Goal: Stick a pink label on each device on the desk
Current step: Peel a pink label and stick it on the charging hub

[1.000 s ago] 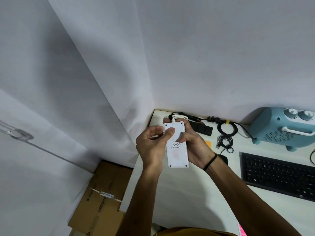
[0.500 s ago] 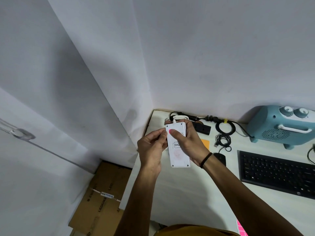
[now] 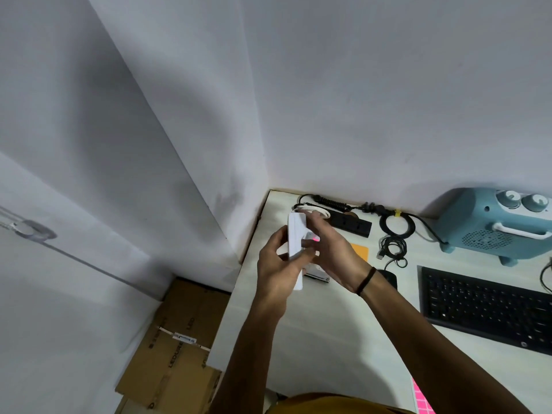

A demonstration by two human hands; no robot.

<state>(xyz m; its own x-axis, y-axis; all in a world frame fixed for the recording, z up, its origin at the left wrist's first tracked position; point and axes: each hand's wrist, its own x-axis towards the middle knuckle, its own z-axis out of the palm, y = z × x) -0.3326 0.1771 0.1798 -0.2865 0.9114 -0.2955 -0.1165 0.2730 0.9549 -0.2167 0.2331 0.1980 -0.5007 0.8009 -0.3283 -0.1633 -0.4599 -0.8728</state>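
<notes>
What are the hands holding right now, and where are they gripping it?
Both hands hold the white device, turned edge-on: left hand grips its lower part, right hand its far side.

dim, even indoor light, soft shadows on the walls, motion blur at the hands [image 3: 301, 252], wide-angle bending.

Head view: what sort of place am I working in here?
Probably a home or small office desk pushed into a wall corner. It shows a black keyboard, a power strip with coiled cables, and cardboard boxes on the floor beside it.
</notes>
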